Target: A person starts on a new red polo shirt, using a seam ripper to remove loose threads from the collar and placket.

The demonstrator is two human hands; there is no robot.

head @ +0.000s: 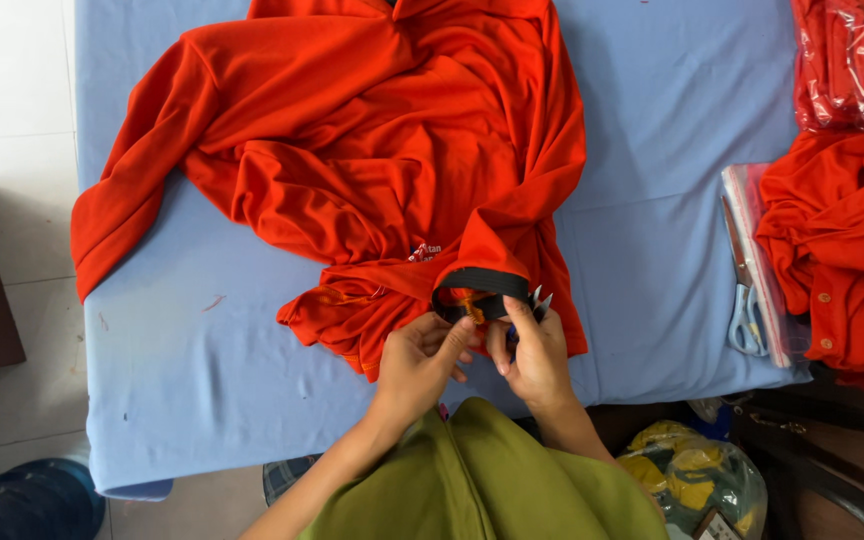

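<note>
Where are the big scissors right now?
In the head view, the scissors lie at the table's right side on clear plastic bags, beside a pile of orange shirts.

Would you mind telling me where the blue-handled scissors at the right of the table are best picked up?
Take the blue-handled scissors by the looped handles, coming from the near table edge. The handles point toward the person and lie exposed on the clear plastic bag, while the blades run away alongside the orange garment pile.

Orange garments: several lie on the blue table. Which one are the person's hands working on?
The orange shirt spread across the table's middle; both the left hand and right hand pinch its black-trimmed cuff. The other orange garments lie untouched at the right edge.
</note>
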